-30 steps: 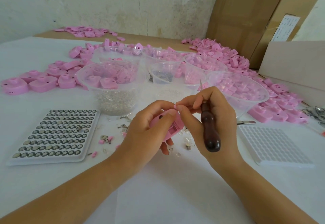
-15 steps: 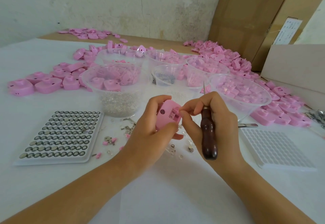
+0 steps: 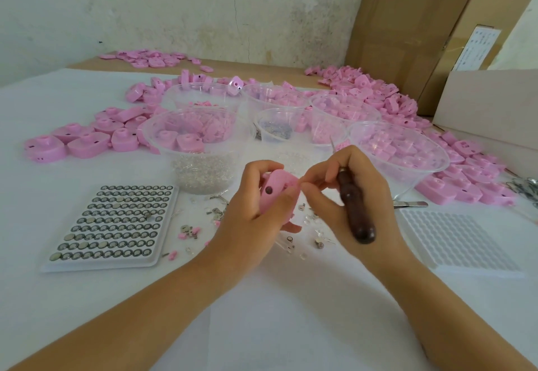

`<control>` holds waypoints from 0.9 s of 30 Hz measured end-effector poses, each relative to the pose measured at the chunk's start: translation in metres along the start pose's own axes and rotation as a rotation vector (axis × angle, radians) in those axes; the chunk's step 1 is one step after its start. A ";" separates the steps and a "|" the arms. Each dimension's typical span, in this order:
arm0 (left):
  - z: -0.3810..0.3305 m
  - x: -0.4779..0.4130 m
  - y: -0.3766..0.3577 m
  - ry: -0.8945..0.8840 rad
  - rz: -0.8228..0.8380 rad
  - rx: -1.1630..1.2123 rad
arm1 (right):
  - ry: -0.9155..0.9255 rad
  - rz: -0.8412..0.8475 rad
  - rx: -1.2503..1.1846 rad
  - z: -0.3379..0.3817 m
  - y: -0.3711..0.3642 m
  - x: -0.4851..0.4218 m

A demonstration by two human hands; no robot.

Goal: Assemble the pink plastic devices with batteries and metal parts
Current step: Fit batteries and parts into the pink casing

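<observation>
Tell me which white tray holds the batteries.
The left tray, beside the left hand; its rows hold round batteries, while the right tray shows empty cells.

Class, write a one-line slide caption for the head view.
Left hand grips a pink device; right hand holds a dark-handled tool.

The device (image 3: 276, 187) is pale pink with one dark round spot on its side. The tool (image 3: 356, 216) has a glossy dark brown handle. The left tray (image 3: 102, 263) is white and holds even rows of silver cells (image 3: 116, 219) ringed in dark grey. The right tray (image 3: 457, 242) is plain white with a grid of dimples. The bowls (image 3: 431, 172) are clear, and the shells (image 3: 87, 143) in and around them are the same pink. The table (image 3: 262, 312) is white. The boxes (image 3: 407, 35) are brown, one with a white label (image 3: 477, 47) in dark print. The wall (image 3: 174, 6) is off-white, stained and cracked.
</observation>
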State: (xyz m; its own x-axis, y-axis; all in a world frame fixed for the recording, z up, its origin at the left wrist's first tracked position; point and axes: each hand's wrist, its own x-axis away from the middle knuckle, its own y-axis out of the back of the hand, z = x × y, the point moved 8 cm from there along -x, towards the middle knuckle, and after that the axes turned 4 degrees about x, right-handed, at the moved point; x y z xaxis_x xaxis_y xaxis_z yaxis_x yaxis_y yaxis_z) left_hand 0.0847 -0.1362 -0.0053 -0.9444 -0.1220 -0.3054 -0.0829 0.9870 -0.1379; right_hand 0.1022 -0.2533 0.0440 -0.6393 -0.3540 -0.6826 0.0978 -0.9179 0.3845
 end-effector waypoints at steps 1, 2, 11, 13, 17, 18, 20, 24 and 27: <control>0.000 0.000 0.003 0.008 -0.031 -0.002 | -0.019 0.036 -0.022 -0.004 0.004 -0.003; 0.000 -0.001 0.006 0.023 -0.055 0.002 | -0.055 0.103 -0.034 -0.010 0.008 -0.006; 0.004 -0.002 0.012 0.082 -0.069 -0.027 | -0.239 0.753 0.197 -0.047 -0.009 0.019; 0.004 -0.002 0.014 0.065 -0.094 -0.016 | -0.215 0.751 0.254 -0.045 -0.013 0.019; 0.006 -0.004 0.015 0.076 -0.101 0.042 | -0.189 0.702 0.315 -0.044 -0.014 0.018; 0.007 -0.004 0.014 0.084 -0.093 0.054 | -0.185 0.699 0.338 -0.044 -0.014 0.018; 0.008 -0.003 0.013 0.099 -0.075 0.056 | -0.178 0.669 0.349 -0.042 -0.013 0.017; 0.012 -0.005 0.010 0.115 -0.030 0.036 | -0.067 0.267 0.182 -0.023 0.008 0.001; 0.009 -0.006 0.005 0.046 0.012 -0.020 | 0.064 0.053 0.192 -0.010 0.012 0.002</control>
State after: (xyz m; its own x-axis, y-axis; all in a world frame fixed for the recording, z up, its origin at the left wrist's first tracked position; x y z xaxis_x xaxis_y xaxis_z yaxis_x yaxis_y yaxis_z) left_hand 0.0932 -0.1314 -0.0129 -0.9589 -0.1052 -0.2634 -0.0770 0.9904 -0.1152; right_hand 0.1098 -0.2667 0.0415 -0.5871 -0.4171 -0.6938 -0.0210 -0.8489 0.5281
